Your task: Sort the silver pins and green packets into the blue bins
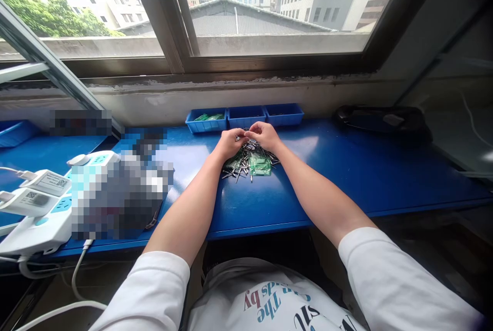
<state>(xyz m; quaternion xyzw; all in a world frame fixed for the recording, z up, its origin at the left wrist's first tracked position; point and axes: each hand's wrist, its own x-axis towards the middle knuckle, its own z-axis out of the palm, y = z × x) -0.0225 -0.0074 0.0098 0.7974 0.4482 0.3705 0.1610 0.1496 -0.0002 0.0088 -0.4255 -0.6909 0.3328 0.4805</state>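
Your left hand [230,145] and right hand [265,136] meet over a loose pile of metal rods [235,171] near the middle of the tabletop [319,177]. The fingers of both are bent, with the tips drawn together so that the two hands nearly or actually touch. You may be pinching something small between them, but it is too fine to make out, so whether either one is grasping a piece cannot be told.

The rods lie below and around your hands, pointing every which way, some crossing one another. A green packet [260,164] lies on the near side of the pile, with a few rod ends sticking out beside it towards you; more green shows to its left, partly among the rods.

Just beyond your hands, three blue bins stand in a row near the wall under the window [269,46]. The left bin [207,127] has green packets in it; the middle bin [242,121] and right bin [285,120] have dark contents too small to identify.

Well to your left is a white power strip [38,225] with chargers [33,202] plugged in, next to a patch blurred into blocks. To your right, a black case [381,119] lies at the back of the tabletop
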